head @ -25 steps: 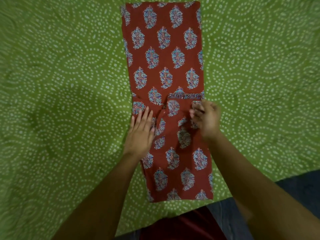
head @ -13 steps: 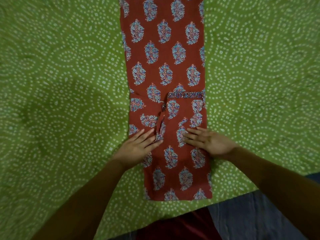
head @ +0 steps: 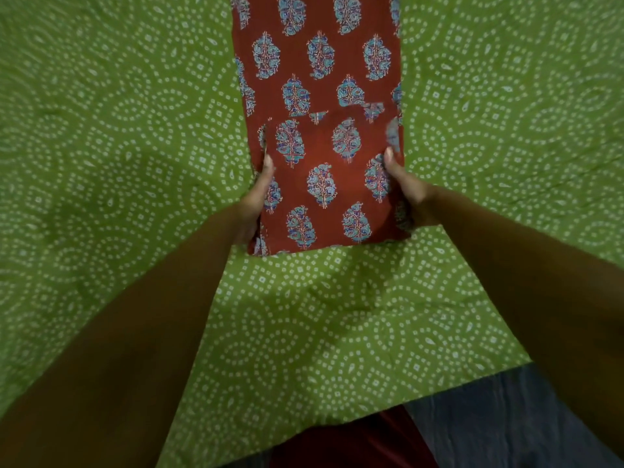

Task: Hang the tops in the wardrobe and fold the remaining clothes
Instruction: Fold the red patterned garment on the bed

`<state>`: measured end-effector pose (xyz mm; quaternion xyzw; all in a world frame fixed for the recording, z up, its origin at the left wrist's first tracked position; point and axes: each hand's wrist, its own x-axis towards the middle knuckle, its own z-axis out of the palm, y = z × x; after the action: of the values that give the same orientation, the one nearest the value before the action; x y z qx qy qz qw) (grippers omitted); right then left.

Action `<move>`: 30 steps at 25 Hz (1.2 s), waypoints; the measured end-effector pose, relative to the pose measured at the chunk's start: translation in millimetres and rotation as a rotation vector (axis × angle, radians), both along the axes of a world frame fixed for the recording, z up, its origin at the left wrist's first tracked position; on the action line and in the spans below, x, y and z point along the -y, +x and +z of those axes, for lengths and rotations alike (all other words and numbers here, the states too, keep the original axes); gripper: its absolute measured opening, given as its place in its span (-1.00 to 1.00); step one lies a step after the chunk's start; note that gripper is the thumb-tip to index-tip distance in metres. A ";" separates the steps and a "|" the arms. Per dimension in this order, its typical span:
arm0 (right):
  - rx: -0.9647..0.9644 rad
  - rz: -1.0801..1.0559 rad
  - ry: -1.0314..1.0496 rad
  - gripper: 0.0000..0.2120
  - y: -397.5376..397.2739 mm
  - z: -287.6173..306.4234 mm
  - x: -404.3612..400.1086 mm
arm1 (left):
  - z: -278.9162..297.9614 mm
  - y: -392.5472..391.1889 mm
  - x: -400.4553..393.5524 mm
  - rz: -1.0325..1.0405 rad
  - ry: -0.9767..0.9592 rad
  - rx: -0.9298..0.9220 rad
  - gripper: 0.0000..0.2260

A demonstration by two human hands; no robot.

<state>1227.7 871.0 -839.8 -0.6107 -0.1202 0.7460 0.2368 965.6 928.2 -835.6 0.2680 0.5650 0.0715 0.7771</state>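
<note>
both hands, left hand (head: 258, 201) and right hand (head: 403, 190), pinch the side edges of the red printed garment (head: 320, 96), likely keeping its near end square while doubling it over on the green bedspread (head: 118, 130).

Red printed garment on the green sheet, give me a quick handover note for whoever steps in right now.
Left hand: grips the left edge of the red printed garment, thumb on top.
Right hand: grips the right edge the same way.
The garment lies lengthwise on the green dotted sheet; its near end is folded over the middle, both hands at the sides of that fold.
Done: the long sides appear already folded in and one crosswise fold is under way.
Left: lay this fold flat, probably fold again, then set it aside. No other clothes or wardrobe in view.
</note>
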 end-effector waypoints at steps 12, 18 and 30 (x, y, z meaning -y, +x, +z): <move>0.208 -0.194 0.071 -0.83 -24.6 13.1 142.1 | 17.7 -58.4 105.9 -0.176 0.381 -0.334 -0.82; 0.343 -0.073 0.100 -0.78 -35.6 26.1 199.3 | 30.5 -90.1 148.4 -0.352 0.503 -0.484 -0.86; 1.170 1.674 1.273 -0.29 21.2 -25.6 63.3 | -18.0 -35.8 -5.4 -1.976 1.724 -0.308 -0.26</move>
<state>1248.8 807.8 -865.4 -0.3628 -0.9153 0.0854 -0.1524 929.8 933.6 -853.6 0.9757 -0.0113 -0.2186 0.0113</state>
